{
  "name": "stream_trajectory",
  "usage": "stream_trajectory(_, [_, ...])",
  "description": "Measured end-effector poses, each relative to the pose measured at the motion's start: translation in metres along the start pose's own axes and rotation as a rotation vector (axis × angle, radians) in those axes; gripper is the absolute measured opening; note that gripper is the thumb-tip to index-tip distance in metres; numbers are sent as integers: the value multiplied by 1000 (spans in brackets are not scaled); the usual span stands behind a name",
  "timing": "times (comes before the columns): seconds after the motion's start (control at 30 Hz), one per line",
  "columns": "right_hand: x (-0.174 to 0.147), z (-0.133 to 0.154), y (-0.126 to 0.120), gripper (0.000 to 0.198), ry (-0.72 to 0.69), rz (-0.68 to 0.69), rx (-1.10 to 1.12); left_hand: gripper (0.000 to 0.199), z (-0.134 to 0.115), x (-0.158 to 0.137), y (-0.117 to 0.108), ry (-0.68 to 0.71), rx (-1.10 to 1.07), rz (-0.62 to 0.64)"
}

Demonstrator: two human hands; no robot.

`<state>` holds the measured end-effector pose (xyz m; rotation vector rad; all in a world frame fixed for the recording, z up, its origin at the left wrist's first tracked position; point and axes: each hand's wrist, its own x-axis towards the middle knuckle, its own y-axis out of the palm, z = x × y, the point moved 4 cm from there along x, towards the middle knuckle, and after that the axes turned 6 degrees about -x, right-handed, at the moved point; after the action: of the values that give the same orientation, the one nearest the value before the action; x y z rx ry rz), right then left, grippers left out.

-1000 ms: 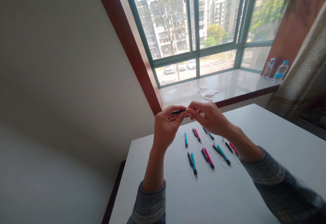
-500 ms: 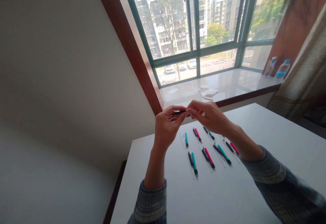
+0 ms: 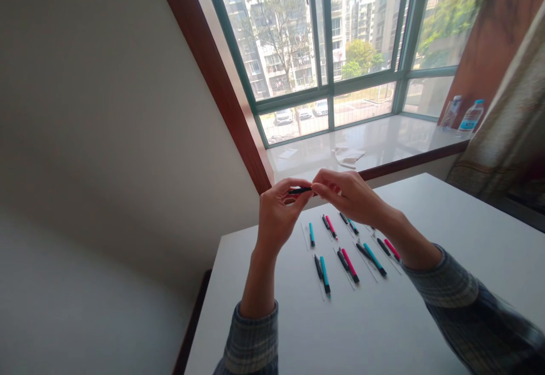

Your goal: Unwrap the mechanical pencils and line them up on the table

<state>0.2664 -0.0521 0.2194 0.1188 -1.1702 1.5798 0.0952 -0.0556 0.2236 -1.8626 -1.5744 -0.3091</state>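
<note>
My left hand (image 3: 279, 213) is closed in a pinch around a slim black pen barrel (image 3: 300, 191), held level above the table's far edge. At the barrel's right end the fingertips of my right hand (image 3: 347, 193) are pinched together; whether they also hold some small part is hidden. Below lie pen parts in groups: a lone cyan barrel (image 3: 312, 234) beside a thin white refill (image 3: 305, 236), a cyan barrel (image 3: 325, 274) with a black one (image 3: 318, 267), and a pink barrel (image 3: 350, 265) with a black one (image 3: 343, 260). My right forearm covers part of the groups on the right.
The white table (image 3: 255, 284) stands against a window sill (image 3: 383, 136). On the sill are two plastic bottles, one with a blue cap (image 3: 470, 118), and a crumpled white sheet (image 3: 348, 156). A curtain (image 3: 496, 119) hangs at right; a wall (image 3: 106, 136) rises at left.
Both hands stay almost in place. The black barrel has turned slightly to lie more level, and the light tip seen between the hands earlier no longer shows.
</note>
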Motion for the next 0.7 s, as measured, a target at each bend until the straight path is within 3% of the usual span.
stream_trajectory(0.23, [0, 3, 3, 35, 15, -1, 39, 15, -3, 2, -1, 5, -29, -44])
stream_trajectory(0.4, [-1, 6, 11, 40, 134, -76, 128, 15, -12, 0, -2, 62, 13, -43])
stream_trajectory(0.53, [1, 6, 22, 43, 227, -5, 521, 21, -20, -1, -1, 113, -43, -133])
stream_trajectory(0.63, [4, 7, 32, 41, 264, 93, 857, 43, -20, 0, 2, 120, -167, -205])
stream_trajectory(0.7, [5, 3, 38, 40, 285, 127, 952, 53, -13, 2, 4, 79, -205, -223])
